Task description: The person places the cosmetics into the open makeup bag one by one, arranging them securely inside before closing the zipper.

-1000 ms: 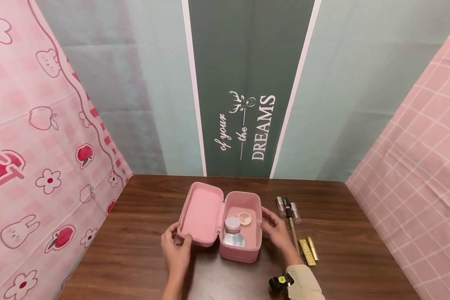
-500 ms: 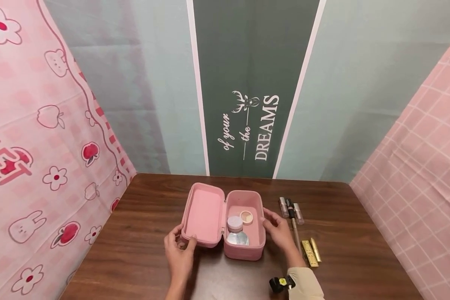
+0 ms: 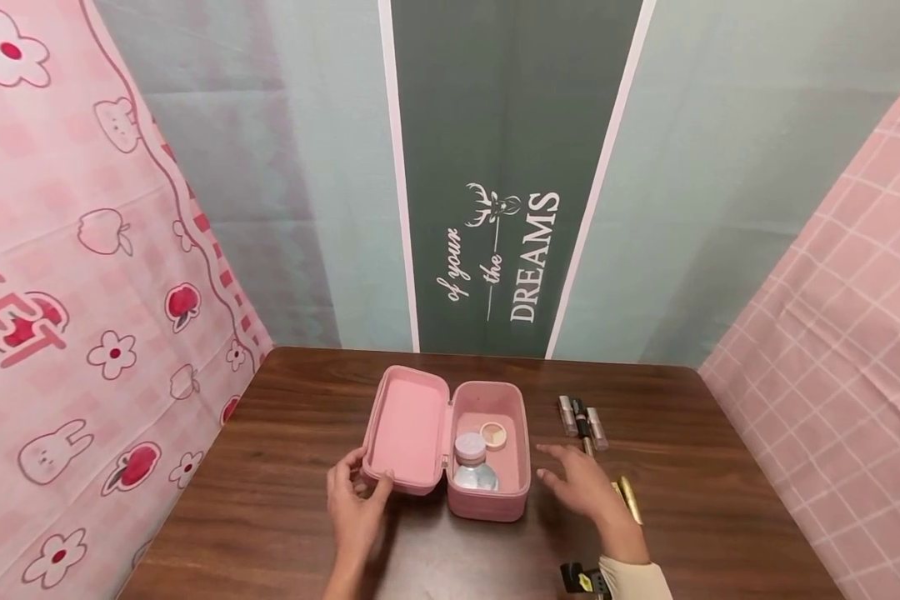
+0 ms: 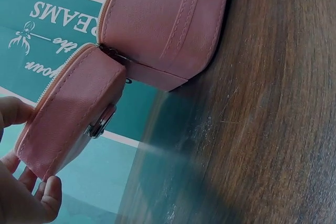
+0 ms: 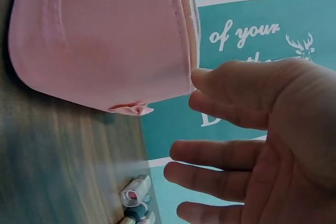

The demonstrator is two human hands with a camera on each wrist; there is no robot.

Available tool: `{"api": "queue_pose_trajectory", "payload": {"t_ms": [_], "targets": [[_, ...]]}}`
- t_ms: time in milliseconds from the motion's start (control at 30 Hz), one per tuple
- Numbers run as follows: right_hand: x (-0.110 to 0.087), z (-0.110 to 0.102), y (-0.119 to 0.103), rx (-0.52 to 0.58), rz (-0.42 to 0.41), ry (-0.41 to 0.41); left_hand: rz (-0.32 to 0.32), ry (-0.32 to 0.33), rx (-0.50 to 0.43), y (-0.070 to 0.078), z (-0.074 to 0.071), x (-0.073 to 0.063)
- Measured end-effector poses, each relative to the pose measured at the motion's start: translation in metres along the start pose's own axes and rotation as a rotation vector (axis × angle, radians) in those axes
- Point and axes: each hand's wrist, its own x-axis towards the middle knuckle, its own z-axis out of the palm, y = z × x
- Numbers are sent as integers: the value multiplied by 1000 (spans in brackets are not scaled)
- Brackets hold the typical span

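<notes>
A pink zippered makeup case (image 3: 489, 505) stands on the wooden table, its lid (image 3: 407, 429) folded out to the left. My left hand (image 3: 356, 500) grips the lid's front left corner, thumb on the rim and fingers beneath; the left wrist view shows the lid (image 4: 73, 108) held clear of the table. My right hand (image 3: 581, 483) is off the case's right side with its fingers spread and nothing in them. Inside the case are a jar-like container with a pale pink cap (image 3: 470, 447), silvery below, and a small round compact (image 3: 493, 435).
Right of the case lie two clear lipstick-like tubes (image 3: 567, 415) with a dark-topped slim stick (image 3: 581, 418) between them. A gold tube (image 3: 631, 500) lies nearer, partly behind my right wrist. Patterned cloths hang around the table (image 3: 270, 500).
My right hand has let go of the case's right wall and moved right, its fingers opening out. The left hand keeps its hold on the lid.
</notes>
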Motion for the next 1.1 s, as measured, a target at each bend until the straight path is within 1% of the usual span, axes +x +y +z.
{"api": "queue_pose_trajectory", "payload": {"t_ms": [100,233,300,333,433,500,600,667,733,800,900,1100], "targets": [[-8,4,5,-19,-39,93,29,4,29,-1,0,-1],[-20,12,16,-46,-125,305,88,29,58,-3,0,-1],[-25,15,23,-46,-154,400,122,40,64,-4,1,-1],[-28,17,26,-36,-155,440,135,43,69,-5,1,-1],[-35,23,34,4,-123,532,166,45,84,-7,2,-2],[-39,26,38,51,-84,581,175,48,88,-9,3,-2],[-43,32,45,118,12,661,189,58,85,-11,4,-2],[-45,34,48,174,105,704,196,63,82,-11,4,-2],[-47,37,52,224,200,731,199,63,81,-11,3,-1],[-49,38,54,260,272,731,192,61,86,-10,2,-2],[-53,39,57,272,336,704,176,57,88,-8,1,-2],[-59,42,63,220,479,597,169,54,94,-8,0,-4]]}}
